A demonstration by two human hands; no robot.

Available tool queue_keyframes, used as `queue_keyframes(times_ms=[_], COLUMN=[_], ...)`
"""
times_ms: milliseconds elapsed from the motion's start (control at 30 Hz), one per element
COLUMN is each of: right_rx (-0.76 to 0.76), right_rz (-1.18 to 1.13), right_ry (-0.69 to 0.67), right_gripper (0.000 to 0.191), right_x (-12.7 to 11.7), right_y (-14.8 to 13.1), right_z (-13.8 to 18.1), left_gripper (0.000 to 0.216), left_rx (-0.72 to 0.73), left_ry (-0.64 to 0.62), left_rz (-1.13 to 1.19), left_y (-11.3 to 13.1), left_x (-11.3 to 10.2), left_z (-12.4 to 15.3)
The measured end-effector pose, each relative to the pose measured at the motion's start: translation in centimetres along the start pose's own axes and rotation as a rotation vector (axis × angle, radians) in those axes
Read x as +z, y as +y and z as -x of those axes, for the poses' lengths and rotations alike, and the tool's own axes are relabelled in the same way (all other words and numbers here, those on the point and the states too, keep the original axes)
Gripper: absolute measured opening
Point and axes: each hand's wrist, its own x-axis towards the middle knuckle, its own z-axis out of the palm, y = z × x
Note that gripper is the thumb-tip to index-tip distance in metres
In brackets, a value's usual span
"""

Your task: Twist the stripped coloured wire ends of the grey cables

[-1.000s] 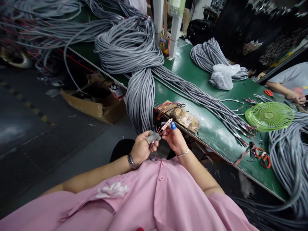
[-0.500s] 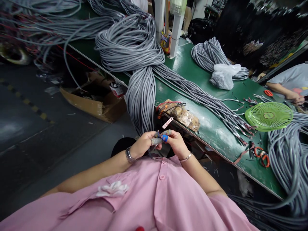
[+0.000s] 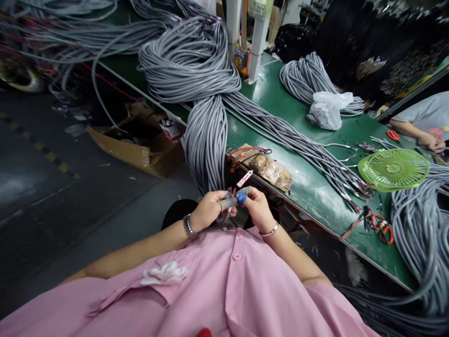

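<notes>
In front of my pink shirt, my left hand (image 3: 207, 209) is closed around the end of a grey cable. Its thin coloured wires (image 3: 230, 191) fan out above the fingers, some orange-red and some blue. My right hand (image 3: 259, 210) is pinched at these wires, thumb against forefinger, though the fingertips hide exactly what lies between them. Blue tape covers the right thumb, and grey wraps cover fingers on both hands. Just beyond the hands, a taped wooden block (image 3: 268, 169) with clips and a pink-white tag (image 3: 244, 178) sits at the table edge.
Large bundles of grey cable (image 3: 189, 65) lie across the green table (image 3: 266, 135), one hanging over its edge. At right are a green fan (image 3: 393, 168), orange-handled scissors (image 3: 382, 229) and a co-worker's hand (image 3: 430, 140). A cardboard box (image 3: 122, 150) stands on the floor at left.
The coloured wires now stand more spread and visible above my left fingers. My right fingers have shifted slightly, and both hands remain close together.
</notes>
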Motion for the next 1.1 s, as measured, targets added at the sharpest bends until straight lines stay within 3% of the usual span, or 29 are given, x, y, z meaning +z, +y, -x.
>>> queue_keyframes(times_ms=[300, 533, 767, 967, 1100], right_rx=[0.017, 0.039, -0.013, 0.067, 0.173], right_rz=[-0.013, 0.005, 0.014, -0.094, -0.239], right_ry=[0.052, -0.048, 0.021, -0.090, -0.054], right_gripper=[0.013, 0.021, 0.019, 0.029, 0.046], right_x=[0.4, 0.9, 1.0, -0.7, -2.0], right_y=[0.1, -0.1, 0.4, 0.7, 0.6], right_z=[-0.1, -0.1, 0.0, -0.2, -1.6], left_gripper=[0.016, 0.017, 0.021, 0.020, 0.021], left_rx=[-0.018, -0.039, -0.029, -0.008, -0.034], left_ry=[0.074, 0.020, 0.064, 0.104, 0.085], left_rz=[0.173, 0.144, 0.194, 0.294, 0.410], left_y=[-1.1, -1.3, -1.9, -1.3, -0.3], left_x=[0.1, 0.2, 0.2, 0.1, 0.2], left_z=[-0.3, 0.1, 0.1, 0.5, 0.7])
